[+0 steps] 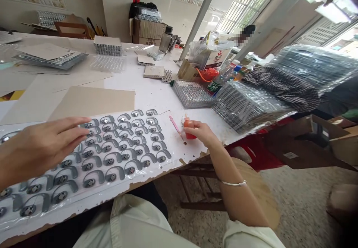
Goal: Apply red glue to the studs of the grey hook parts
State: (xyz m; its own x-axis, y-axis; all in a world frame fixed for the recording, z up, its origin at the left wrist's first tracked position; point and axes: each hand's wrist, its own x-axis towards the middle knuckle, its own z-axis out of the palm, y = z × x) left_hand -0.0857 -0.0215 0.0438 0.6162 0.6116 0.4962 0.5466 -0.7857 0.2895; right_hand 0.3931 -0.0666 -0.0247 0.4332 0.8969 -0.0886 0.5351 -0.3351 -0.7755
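Observation:
My right hand [201, 131] is closed around a small orange-red squeeze bottle [190, 133] with a narrow tip, at the right end of the work area. Just left of the bottle lies a thin pink stick-like tool [175, 125] on the table. My left hand [53, 141] hovers over the left part of the rows, fingers stretched out and slightly apart, with nothing visible in them. Below it, grey hook-shaped pieces [113, 159], each with a round metallic part and resembling ear-hook earphone shells, lie in rows on a clear plastic sheet. The left hand covers some of them.
Sheets of grey cardboard [95, 100] lie beyond the rows. To the right stand a packed clear tray [192, 94], a stack of plastic trays [248, 104] with a checkered cloth [282, 85], and a plastic bottle [220, 78]. A wooden stool [256, 188] stands below the table's chipped edge.

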